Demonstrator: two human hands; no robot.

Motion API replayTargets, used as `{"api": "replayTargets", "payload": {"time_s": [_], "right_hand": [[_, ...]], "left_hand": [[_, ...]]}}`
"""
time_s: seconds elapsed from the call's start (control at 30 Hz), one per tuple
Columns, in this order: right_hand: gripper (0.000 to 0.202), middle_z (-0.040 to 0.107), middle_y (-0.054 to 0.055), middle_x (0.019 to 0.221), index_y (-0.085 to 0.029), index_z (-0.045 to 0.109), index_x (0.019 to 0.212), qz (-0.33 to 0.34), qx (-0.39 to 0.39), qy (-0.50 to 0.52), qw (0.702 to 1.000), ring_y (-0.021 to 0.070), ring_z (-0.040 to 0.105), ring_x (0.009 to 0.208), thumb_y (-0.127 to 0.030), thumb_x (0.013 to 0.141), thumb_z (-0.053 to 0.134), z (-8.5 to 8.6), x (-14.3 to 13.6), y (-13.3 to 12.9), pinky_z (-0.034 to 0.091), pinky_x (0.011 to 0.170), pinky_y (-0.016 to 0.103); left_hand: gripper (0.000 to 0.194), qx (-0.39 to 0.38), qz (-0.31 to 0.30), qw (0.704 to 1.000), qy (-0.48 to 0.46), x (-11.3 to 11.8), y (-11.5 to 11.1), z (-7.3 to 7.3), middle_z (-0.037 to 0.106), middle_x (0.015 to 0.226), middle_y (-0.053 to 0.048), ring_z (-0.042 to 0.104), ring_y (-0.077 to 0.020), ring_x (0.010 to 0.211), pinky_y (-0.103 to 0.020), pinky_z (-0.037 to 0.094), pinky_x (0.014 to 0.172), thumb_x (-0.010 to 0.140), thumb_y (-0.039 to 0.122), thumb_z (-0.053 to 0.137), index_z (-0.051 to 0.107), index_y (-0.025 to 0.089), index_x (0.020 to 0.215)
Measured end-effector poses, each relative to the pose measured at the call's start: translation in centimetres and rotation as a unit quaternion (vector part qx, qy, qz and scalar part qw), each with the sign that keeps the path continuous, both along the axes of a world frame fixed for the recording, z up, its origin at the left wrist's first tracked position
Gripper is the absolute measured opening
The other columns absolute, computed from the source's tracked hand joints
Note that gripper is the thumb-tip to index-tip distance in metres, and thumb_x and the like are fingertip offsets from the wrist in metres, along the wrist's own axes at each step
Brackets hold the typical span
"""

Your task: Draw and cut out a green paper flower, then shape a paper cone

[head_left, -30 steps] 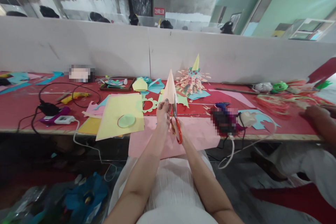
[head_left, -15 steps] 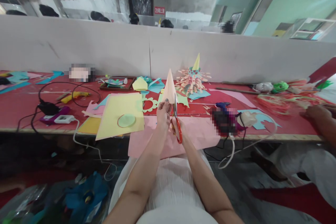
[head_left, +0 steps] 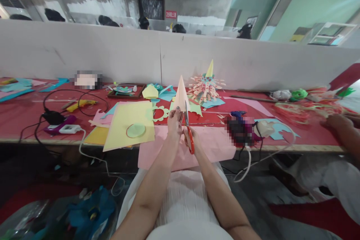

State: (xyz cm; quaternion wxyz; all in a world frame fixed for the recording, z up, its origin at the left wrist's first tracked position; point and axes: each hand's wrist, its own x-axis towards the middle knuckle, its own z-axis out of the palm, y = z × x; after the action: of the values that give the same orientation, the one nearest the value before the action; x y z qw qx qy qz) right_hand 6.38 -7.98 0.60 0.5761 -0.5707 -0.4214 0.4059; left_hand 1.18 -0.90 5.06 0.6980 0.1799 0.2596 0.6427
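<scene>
My left hand (head_left: 175, 120) pinches the lower end of a pale pink paper cone (head_left: 180, 95), which points up over the table. Red-handled scissors (head_left: 190, 140) are gripped in my right hand (head_left: 194, 138), with their blades upright against the cone's lower right edge. Whether the blades are cutting into the paper I cannot tell. Beneath both hands lies a large pink paper sheet (head_left: 160, 150) that hangs over the table's front edge. Behind the cone stands a paper figure (head_left: 206, 86) with a yellow cone on top and many pale strips around it.
To the left lie a yellow sheet (head_left: 128, 116) with a green circle (head_left: 136, 130), a yellow glue gun (head_left: 81, 104) and a purple power strip (head_left: 60, 125) with cables. A tray (head_left: 123, 92) sits farther back. At right are a blue paper scrap (head_left: 277, 129) and another person's hand (head_left: 337, 123).
The view has tilted slightly, so the scene sits a little lower. The scissor blades look slightly farther apart at the cone's lower edge; both hands keep nearly the same place.
</scene>
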Motion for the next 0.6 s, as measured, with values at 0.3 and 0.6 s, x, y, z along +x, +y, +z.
{"api": "replayTargets", "payload": {"time_s": [0.3, 0.6], "right_hand": [[0.041, 0.031, -0.010, 0.040, -0.022, 0.041, 0.068, -0.001, -0.009, 0.005, 1.000, 0.0062, 0.028, 0.031, -0.061, 0.072, 0.054, -1.1, 0.7, 0.3, 0.025, 0.031, 0.020], [0.037, 0.041, -0.007, 0.048, -0.021, 0.047, 0.068, 0.035, -0.010, -0.023, 0.999, 0.0071, 0.035, 0.038, -0.056, 0.073, 0.057, -1.3, 0.8, 0.7, 0.033, 0.036, 0.020]], "left_hand": [[0.024, 0.008, -0.005, 1.000, -0.022, 0.2, -0.1, 0.0, 0.057, 0.064, 0.006, 0.059, -0.0057, 0.062, -0.023, 0.047, 0.078, 0.068, 0.015, 0.071, 0.048, 0.019, 0.061], [0.019, 0.029, 0.034, 0.998, -0.039, -1.7, 2.0, -0.6, 0.061, 0.071, 0.004, 0.060, -0.0056, 0.067, -0.021, 0.046, 0.079, 0.068, 0.018, 0.072, 0.053, 0.020, 0.068]]}}
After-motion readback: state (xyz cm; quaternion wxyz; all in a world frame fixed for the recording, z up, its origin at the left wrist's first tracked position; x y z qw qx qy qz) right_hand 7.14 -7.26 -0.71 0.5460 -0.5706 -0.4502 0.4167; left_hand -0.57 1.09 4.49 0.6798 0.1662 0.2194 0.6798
